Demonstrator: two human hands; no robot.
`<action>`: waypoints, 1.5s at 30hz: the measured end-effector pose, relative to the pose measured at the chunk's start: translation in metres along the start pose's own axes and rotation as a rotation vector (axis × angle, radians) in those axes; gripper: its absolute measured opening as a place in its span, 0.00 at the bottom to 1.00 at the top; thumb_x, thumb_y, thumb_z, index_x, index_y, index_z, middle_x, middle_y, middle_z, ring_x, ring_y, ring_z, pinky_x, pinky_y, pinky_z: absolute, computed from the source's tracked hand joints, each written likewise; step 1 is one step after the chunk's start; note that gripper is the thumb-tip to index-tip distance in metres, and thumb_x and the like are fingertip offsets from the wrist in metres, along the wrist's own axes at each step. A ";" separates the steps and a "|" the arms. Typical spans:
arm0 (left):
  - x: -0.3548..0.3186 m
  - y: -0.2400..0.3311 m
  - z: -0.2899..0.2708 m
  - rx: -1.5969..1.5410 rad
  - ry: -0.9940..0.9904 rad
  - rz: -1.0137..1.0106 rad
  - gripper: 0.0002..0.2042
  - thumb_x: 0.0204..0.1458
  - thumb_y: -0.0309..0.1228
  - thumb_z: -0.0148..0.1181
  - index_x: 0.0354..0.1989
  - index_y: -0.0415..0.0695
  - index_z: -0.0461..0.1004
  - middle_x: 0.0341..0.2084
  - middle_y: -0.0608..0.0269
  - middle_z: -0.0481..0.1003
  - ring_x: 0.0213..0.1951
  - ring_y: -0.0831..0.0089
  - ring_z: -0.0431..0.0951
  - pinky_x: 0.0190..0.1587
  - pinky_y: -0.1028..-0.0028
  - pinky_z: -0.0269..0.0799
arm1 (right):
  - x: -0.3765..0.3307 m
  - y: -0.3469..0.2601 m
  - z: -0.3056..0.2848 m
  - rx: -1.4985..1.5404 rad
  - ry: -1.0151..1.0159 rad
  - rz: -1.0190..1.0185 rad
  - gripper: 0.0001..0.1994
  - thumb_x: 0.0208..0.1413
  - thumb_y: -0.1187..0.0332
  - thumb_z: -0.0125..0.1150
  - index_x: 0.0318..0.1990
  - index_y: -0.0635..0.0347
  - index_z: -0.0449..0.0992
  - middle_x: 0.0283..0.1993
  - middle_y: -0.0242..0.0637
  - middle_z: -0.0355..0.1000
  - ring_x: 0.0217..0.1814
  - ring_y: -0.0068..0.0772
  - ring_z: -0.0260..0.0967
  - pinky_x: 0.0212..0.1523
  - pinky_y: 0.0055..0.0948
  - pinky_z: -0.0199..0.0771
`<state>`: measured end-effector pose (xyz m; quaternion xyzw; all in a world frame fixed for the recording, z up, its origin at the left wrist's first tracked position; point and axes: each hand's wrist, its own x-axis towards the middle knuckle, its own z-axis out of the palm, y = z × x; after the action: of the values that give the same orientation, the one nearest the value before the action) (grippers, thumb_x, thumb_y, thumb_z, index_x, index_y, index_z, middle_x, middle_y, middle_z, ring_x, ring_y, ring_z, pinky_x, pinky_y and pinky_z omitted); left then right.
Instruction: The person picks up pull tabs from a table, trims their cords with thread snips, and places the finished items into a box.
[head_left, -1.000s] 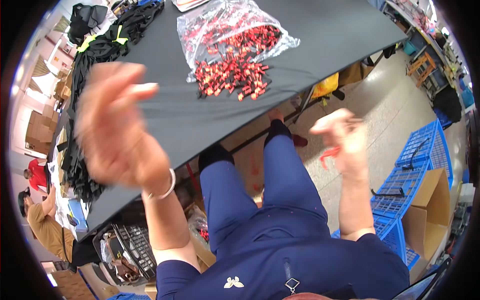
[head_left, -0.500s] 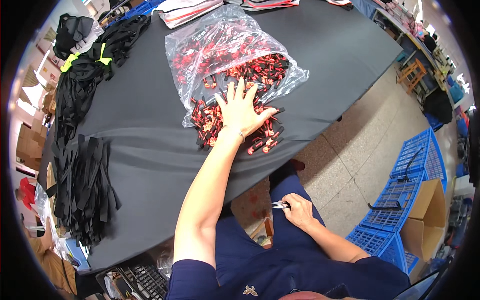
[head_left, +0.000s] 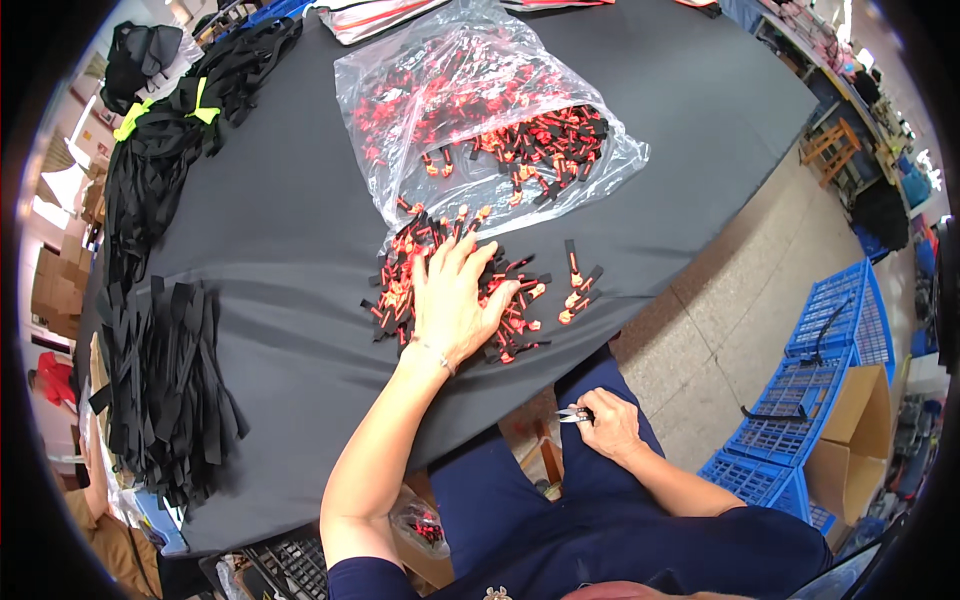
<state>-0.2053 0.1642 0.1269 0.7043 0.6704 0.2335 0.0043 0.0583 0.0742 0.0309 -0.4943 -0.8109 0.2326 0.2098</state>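
Note:
My left hand (head_left: 455,305) lies palm down with its fingers spread on a loose heap of zipper pulls (head_left: 398,285), small black tabs with red-orange ends. A few stray pulls (head_left: 575,285) are to the right of the heap. Just beyond my fingertips is a clear plastic bag (head_left: 440,75), its open mouth toward me and many more pulls inside. Over my right thigh, below the table edge, my right hand (head_left: 610,425) is closed around small thread snips (head_left: 571,415). Their pointed metal blades stick out to the left, and most of the handle is hidden in my fingers.
A black cloth covers the table (head_left: 280,210). Bundles of black straps (head_left: 170,390) lie along its left side, one tied with yellow-green strips. Blue plastic crates (head_left: 780,420) and a cardboard box (head_left: 850,430) stand on the floor at right. A wooden stool (head_left: 832,150) is farther off.
My left hand has moved toward me, drawing pulls out of the bag mouth nearer the table edge. Some pulls now lie apart at the right. My right hand still holds the snips.

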 end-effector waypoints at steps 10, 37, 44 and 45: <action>0.112 0.009 0.016 -0.114 0.088 0.187 0.16 0.48 0.37 0.59 0.42 0.40 0.75 0.47 0.52 0.72 0.52 0.56 0.68 0.56 0.62 0.62 | 0.005 -0.002 0.003 -0.008 0.002 -0.062 0.10 0.45 0.69 0.63 0.22 0.56 0.66 0.22 0.34 0.64 0.24 0.38 0.68 0.24 0.36 0.69; 0.191 0.015 0.066 0.042 0.023 -0.125 0.22 0.42 0.48 0.58 0.43 0.49 0.73 0.46 0.56 0.69 0.48 0.51 0.67 0.51 0.57 0.64 | 0.001 0.029 -0.010 0.108 0.118 0.002 0.10 0.43 0.69 0.65 0.21 0.56 0.67 0.20 0.33 0.65 0.22 0.36 0.67 0.21 0.33 0.66; 0.135 -0.003 0.046 0.098 0.045 0.043 0.19 0.44 0.43 0.61 0.40 0.44 0.73 0.44 0.58 0.69 0.44 0.56 0.69 0.46 0.62 0.67 | -0.001 0.024 -0.010 0.088 0.096 0.000 0.09 0.44 0.69 0.64 0.23 0.57 0.67 0.21 0.34 0.65 0.23 0.39 0.68 0.22 0.35 0.66; 0.128 -0.005 0.043 0.075 0.076 0.066 0.18 0.45 0.42 0.61 0.40 0.44 0.73 0.43 0.57 0.70 0.44 0.56 0.69 0.46 0.62 0.67 | 0.000 0.022 -0.011 0.095 0.111 -0.016 0.09 0.44 0.69 0.64 0.23 0.57 0.67 0.21 0.34 0.65 0.23 0.39 0.68 0.21 0.35 0.66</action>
<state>-0.1963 0.2987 0.1288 0.7165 0.6546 0.2344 -0.0553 0.0799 0.0844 0.0269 -0.4893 -0.7902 0.2412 0.2792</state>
